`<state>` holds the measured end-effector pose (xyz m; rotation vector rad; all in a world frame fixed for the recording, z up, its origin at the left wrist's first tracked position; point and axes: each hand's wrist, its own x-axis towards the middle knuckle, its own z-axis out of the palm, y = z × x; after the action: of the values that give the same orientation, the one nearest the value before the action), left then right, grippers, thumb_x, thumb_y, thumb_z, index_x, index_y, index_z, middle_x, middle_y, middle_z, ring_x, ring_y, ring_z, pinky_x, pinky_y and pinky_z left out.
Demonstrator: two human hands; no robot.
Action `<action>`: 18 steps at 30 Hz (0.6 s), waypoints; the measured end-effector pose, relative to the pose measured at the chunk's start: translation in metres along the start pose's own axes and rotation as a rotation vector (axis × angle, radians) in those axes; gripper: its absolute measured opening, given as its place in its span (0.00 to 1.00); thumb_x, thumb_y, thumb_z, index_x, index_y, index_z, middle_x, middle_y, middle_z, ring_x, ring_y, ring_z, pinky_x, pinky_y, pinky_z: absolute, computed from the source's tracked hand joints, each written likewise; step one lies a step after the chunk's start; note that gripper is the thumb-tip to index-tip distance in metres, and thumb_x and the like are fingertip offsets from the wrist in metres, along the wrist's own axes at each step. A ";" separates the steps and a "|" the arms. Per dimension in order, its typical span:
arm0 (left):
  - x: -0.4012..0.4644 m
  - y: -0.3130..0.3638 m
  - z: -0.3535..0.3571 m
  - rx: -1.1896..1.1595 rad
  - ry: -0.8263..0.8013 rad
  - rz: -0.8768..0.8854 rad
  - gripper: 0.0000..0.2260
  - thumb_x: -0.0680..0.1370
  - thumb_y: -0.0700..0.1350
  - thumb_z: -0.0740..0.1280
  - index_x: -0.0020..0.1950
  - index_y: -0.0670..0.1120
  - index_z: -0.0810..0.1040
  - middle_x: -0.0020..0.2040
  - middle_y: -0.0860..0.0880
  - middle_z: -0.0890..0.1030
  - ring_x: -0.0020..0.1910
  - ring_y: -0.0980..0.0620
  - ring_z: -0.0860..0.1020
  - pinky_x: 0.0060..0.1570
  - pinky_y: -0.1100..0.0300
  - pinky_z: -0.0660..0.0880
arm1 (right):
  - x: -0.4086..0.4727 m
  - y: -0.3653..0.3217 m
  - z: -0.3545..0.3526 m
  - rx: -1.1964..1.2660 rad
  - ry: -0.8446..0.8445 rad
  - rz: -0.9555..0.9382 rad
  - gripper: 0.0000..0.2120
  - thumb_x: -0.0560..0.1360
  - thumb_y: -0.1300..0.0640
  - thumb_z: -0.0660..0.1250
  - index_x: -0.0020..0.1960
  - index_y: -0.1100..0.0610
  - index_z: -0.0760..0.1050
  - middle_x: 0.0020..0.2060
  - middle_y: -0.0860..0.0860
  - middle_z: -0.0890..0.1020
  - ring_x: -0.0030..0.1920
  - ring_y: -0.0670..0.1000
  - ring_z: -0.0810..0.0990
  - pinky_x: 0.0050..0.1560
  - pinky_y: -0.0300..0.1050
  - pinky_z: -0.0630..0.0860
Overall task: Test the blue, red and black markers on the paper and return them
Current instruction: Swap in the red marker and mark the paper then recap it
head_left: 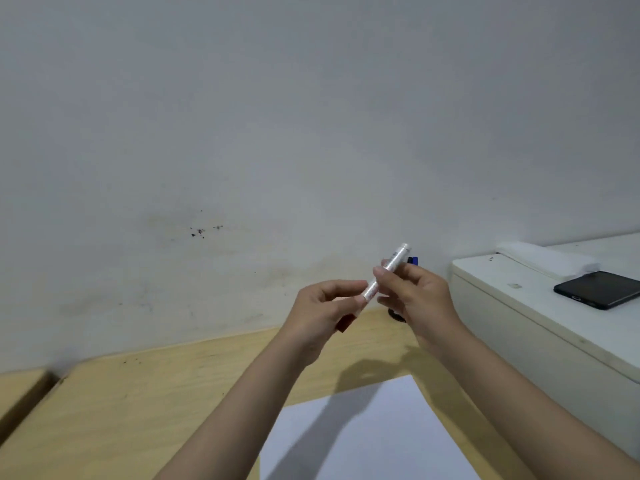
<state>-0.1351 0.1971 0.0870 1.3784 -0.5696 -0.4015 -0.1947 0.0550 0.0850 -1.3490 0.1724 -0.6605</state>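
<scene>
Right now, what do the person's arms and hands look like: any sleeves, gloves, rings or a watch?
Both forearms are bare up to the frame edge, with no sleeve in view. The left hand and right hand wear no gloves. No ring, watch or wristband shows on the visible sides, and the fingernails look short and unpainted.

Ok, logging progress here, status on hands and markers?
Both hands up, fingers on red marker, cap end left. Blue marker behind. Paper unmarked. Nothing blocking.
</scene>
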 end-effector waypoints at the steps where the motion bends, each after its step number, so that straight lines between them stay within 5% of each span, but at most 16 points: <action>1: -0.006 0.000 -0.003 0.038 0.018 0.033 0.07 0.71 0.35 0.70 0.48 0.41 0.83 0.35 0.48 0.80 0.33 0.52 0.74 0.35 0.64 0.72 | -0.003 -0.001 0.005 0.015 -0.017 -0.011 0.14 0.70 0.59 0.72 0.55 0.60 0.79 0.43 0.51 0.83 0.40 0.46 0.83 0.41 0.38 0.81; 8: -0.038 -0.005 -0.033 0.261 0.182 0.178 0.05 0.66 0.38 0.76 0.40 0.46 0.83 0.39 0.45 0.83 0.37 0.53 0.79 0.42 0.59 0.76 | -0.019 -0.007 0.025 0.132 -0.045 -0.107 0.11 0.69 0.62 0.72 0.51 0.57 0.80 0.41 0.51 0.81 0.41 0.46 0.82 0.44 0.38 0.81; 18: -0.054 -0.007 -0.045 0.459 0.189 0.278 0.11 0.72 0.38 0.71 0.37 0.56 0.82 0.32 0.51 0.83 0.34 0.56 0.79 0.40 0.59 0.77 | -0.031 0.009 0.041 -0.134 -0.353 -0.167 0.04 0.67 0.58 0.73 0.35 0.58 0.81 0.26 0.48 0.82 0.24 0.48 0.73 0.28 0.39 0.73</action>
<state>-0.1509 0.2630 0.0679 1.7221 -0.7130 0.0940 -0.1974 0.1070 0.0788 -1.5990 -0.1849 -0.5451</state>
